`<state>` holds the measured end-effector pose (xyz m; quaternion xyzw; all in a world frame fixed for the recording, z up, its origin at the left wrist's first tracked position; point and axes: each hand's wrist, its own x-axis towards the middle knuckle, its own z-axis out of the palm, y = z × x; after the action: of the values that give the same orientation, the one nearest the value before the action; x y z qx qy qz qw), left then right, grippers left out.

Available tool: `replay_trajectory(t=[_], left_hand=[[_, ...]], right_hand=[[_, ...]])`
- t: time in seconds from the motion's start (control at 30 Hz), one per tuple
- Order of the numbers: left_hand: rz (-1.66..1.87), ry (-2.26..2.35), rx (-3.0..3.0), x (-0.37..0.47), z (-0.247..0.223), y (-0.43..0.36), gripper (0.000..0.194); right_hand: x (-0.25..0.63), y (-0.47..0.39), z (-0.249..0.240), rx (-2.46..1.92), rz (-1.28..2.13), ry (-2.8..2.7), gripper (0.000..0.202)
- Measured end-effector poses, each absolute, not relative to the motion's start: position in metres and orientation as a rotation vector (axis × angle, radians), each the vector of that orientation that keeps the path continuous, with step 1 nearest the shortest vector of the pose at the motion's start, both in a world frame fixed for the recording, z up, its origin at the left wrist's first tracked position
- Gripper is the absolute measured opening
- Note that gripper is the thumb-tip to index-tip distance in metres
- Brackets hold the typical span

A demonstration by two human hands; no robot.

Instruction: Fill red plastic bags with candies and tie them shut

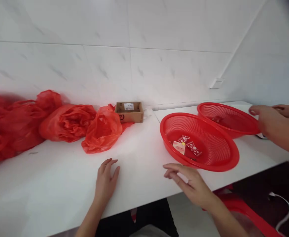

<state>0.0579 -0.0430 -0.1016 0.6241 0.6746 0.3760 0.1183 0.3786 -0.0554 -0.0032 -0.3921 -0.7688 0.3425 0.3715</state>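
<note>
My left hand (106,179) rests on the white table (134,164), fingers apart and holding nothing. Just in front of the nearer red basket (223,166), my right hand (190,184) hovers near the table edge with its fingers apart and nothing visible between them. Inside that basket lie two red-and-white patterned packets (194,148) and a pale card (179,147). An open red plastic bag (102,130) sits beyond my left hand, beside a small open cardboard box (132,117).
Several filled red bags (21,125) line the table's left side by the wall. Behind the nearer basket stands a second red basket (253,130), with another person's hands (270,120) at its right. A red chair (248,214) is below the table at the right.
</note>
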Motion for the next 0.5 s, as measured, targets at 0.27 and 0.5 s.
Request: replay_trajectory(t=[0.27, 0.5], left_hand=[[1.049, 1.993, 1.784, 0.052, -0.101, -0.036, 0.029], [1.041, 2.002, 1.783, 0.053, -0.101, -0.033, 0.027]], right_hand=[[0.419, -0.057, -0.004, -1.472, 0.184, -1.724, 0.022], [0.396, -0.059, -0.033, -1.38, -0.19, -1.836, 0.017]])
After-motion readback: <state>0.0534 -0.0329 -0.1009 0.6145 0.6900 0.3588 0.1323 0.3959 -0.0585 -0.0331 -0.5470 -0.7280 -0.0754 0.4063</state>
